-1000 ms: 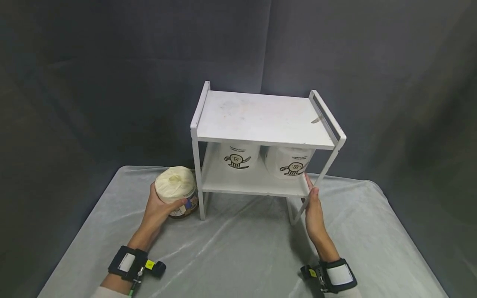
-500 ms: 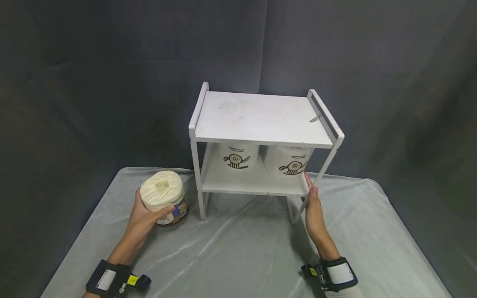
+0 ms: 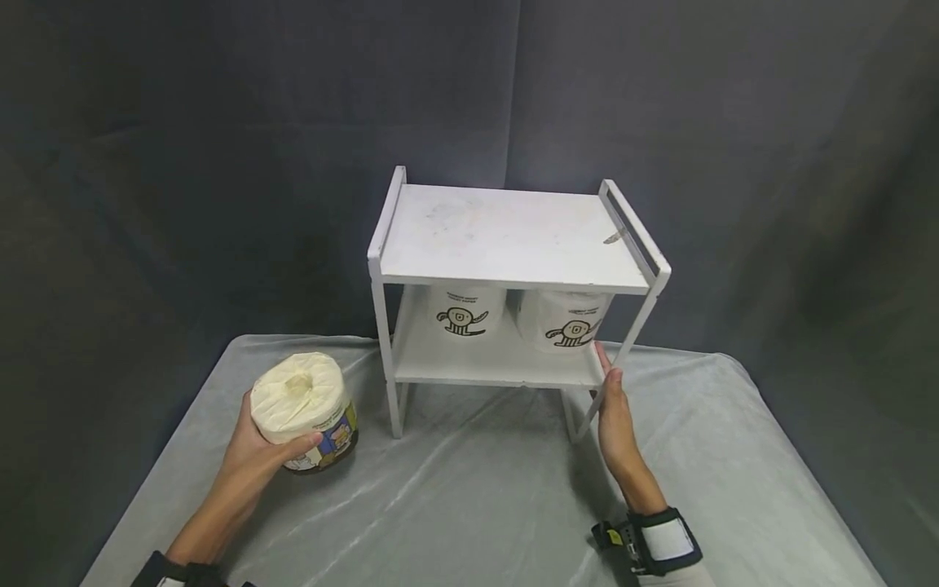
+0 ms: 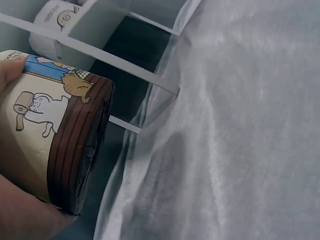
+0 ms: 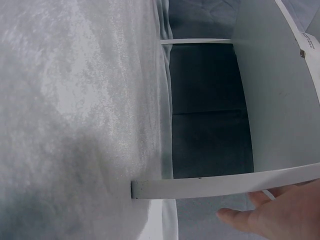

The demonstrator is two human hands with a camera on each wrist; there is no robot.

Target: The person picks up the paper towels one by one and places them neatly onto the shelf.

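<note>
My left hand (image 3: pixel 245 456) grips a wrapped toilet roll (image 3: pixel 299 399), fingers behind it and thumb across its front. A pale crinkled top and a cartoon cat band mark the roll, and its brown lower edge shows in the left wrist view. On the right, my right hand (image 3: pixel 618 424) rests against the right side frame of a white two-tier shelf (image 3: pixel 506 236). Its fingers look fairly straight in the right wrist view, beside the white leg (image 5: pixel 200 188). Two white toilet rolls with a line-drawn figure, a left one (image 3: pixel 469 311) and a right one (image 3: pixel 563 319), stand on the lower tier.
Grey cloth (image 3: pixel 469 505) covers the table. Dark curtain (image 3: pixel 220 204) hangs behind and on both sides. The shelf's left leg (image 3: pixel 389 359) stands to the right of the held roll, with a gap between them.
My left hand has drawn the toilet roll away from the shelf's left leg, leftward and toward me. The right hand stays at the shelf's right side.
</note>
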